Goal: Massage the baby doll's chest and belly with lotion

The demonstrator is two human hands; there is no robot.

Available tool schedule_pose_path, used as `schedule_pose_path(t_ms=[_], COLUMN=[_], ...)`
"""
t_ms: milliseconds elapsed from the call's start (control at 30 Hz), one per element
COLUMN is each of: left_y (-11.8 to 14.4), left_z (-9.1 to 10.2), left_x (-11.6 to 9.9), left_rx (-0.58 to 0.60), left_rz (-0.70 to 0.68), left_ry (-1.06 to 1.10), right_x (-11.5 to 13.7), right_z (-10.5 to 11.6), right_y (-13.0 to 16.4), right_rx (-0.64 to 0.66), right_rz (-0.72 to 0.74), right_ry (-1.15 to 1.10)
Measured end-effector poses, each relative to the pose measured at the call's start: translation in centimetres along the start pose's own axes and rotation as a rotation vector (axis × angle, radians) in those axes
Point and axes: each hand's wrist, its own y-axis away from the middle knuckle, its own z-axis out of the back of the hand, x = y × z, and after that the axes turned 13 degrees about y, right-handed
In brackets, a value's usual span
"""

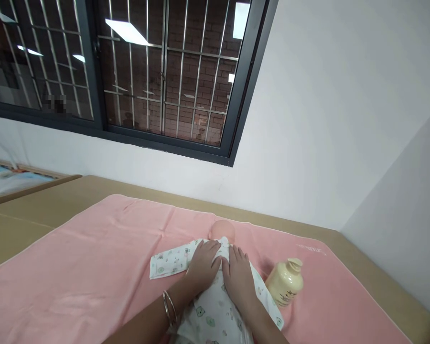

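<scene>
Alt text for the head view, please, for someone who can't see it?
The left hand and right hand rest side by side on the white printed garment of a doll-like figure on a pink mat. A cream bottle is to the right; a barred window is beyond.

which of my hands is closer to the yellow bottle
Your right hand: it lies flat on the printed garment, to the left of the yellow bottle. Your left hand also rests on the garment, farther left.

Left hand (204, 265) and right hand (241, 279) are resting on the printed garment (215, 313) of a doll (222, 230), pink sheet (93, 267) is lying underneath, yellow bottle (285, 281) is standing alongside.
</scene>
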Motion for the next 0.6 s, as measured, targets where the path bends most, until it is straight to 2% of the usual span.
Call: schedule_pose_path(t_ms=[100,200,267,333,433,500,600], left_y=[0.2,0.4,0.5,0.4,0.2,0.1,0.3], left_z=[0.1,-0.1,-0.2,-0.3,-0.3,-0.2,-0.4], left_x=[-0.2,-0.1,0.0,0.1,0.1,0.0,-0.1], left_rx=[-0.018,-0.091,-0.133,-0.134,-0.062,-0.027,-0.059], left_rz=[-0.067,0.017,0.091,0.109,0.008,-0.069,-0.072], left_ry=[-0.013,-0.07,-0.1,-0.113,-0.092,-0.067,-0.084], right_x=[0.7,0.7,0.3,-0.2,-0.2,0.5,1.6], right_z=[0.4,0.9,1.2,1.3,1.3,1.2,1.1], right_y=[1.6,2.2,1.6,0.5,-0.6,-0.3,1.1], right_rx=[-0.025,0.001,0.027,0.05,0.047,0.03,0.037], right_rz=[0.029,-0.02,-0.044,-0.026,0.025,0.034,0.016], right_ry=[0.087,0.157,0.149,0.085,-0.003,0.004,0.076])
